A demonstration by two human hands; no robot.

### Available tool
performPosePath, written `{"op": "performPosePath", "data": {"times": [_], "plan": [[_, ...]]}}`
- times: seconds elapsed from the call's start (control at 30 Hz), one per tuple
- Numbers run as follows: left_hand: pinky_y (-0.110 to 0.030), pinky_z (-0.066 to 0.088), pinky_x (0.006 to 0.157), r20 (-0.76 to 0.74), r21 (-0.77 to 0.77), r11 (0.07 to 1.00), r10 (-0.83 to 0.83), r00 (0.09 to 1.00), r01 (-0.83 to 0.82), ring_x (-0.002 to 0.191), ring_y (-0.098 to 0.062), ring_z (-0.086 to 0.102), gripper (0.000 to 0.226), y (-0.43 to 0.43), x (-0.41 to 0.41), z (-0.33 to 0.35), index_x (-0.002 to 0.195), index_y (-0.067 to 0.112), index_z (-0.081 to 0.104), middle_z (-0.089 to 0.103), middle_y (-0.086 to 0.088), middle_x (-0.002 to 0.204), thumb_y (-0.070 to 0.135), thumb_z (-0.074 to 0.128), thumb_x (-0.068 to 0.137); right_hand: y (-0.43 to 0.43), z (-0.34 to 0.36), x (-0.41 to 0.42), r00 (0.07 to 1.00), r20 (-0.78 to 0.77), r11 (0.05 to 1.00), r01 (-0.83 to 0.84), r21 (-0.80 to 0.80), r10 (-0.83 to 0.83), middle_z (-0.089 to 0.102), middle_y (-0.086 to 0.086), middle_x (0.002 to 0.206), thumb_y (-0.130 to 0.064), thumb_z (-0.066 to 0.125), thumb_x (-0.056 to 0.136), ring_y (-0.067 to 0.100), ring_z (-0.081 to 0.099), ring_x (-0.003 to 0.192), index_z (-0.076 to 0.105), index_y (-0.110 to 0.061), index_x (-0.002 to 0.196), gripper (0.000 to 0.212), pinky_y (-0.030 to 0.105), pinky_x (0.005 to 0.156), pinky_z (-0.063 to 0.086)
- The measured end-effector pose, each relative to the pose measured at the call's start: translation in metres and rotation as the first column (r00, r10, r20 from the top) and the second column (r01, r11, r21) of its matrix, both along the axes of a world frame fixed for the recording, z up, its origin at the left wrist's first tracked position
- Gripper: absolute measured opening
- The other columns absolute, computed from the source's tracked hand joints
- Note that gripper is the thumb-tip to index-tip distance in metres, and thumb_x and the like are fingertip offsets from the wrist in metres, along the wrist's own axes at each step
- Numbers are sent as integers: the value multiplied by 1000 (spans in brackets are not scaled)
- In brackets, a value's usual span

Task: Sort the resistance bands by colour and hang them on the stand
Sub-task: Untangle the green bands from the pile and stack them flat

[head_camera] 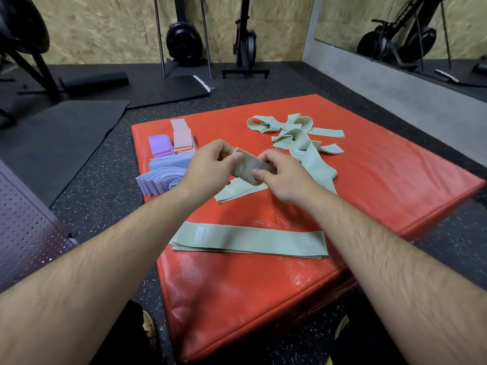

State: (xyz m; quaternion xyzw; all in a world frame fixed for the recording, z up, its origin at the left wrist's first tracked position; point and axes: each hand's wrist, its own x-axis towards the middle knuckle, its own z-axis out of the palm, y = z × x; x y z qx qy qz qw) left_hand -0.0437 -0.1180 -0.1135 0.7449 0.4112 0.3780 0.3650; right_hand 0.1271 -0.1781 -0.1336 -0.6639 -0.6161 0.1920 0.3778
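Observation:
Over the middle of a red padded block [369, 185], my left hand [208, 164] and my right hand [282, 175] both pinch one pale green band [247, 169], whose loose end trails down onto the block. A flat stack of green bands [250, 239] lies near the front edge. A tangle of loose green bands [295, 135] sits at the back right. On the left lie sorted piles: purple bands [159, 145], pink bands [183, 139] and light blue bands [163, 175]. No stand is in view.
The block stands on dark speckled gym flooring [105, 180]. Black mats [60, 138] lie to the left, exercise machines [184, 40] stand along the chipboard wall, a mirror [408, 30] is at the right, and a perforated dark panel [23, 230] is at the near left.

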Motion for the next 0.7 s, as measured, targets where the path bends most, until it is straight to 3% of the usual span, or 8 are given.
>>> {"op": "performPosePath", "data": {"times": [0.07,0.23,0.37,0.5,0.7], "plan": [[-24,47,46,63,-81,996,51,997,-46,58,-17,56,17,4,-5,4,89,6,60,58,-2,74,21,62,97,-2,-3,7,997,80,999,18,-45,-14,62,-11,82,-23,65,93,9,56,77,58,-25,88,9,31,72,44],[-30,49,54,163,-238,967,136,977,-95,61,-21,57,19,18,-25,9,82,12,58,63,-11,79,23,63,97,-12,-2,28,971,238,990,63,-125,-32,62,-7,85,-26,65,93,11,55,78,58,-23,95,8,31,69,43],[-31,52,60,210,-239,966,153,966,-101,64,-19,61,17,20,-39,12,83,9,60,65,-5,73,18,62,97,-21,-6,49,936,350,977,108,-186,-36,64,-3,91,-25,66,93,18,58,87,57,-21,97,10,35,75,47],[-23,48,51,195,-234,965,165,967,-118,59,-17,59,19,18,-51,12,81,8,59,64,-6,77,16,61,98,-33,-7,67,912,406,968,153,-201,-60,59,-9,84,-23,65,93,18,56,83,54,-26,90,12,30,61,36],[-16,39,37,176,-252,956,199,964,-151,49,-15,53,23,8,-60,16,78,11,57,62,-8,76,15,57,100,-55,-1,85,888,442,951,235,-201,-126,65,-7,91,-28,65,93,22,59,90,57,-30,87,10,39,80,48]]}}
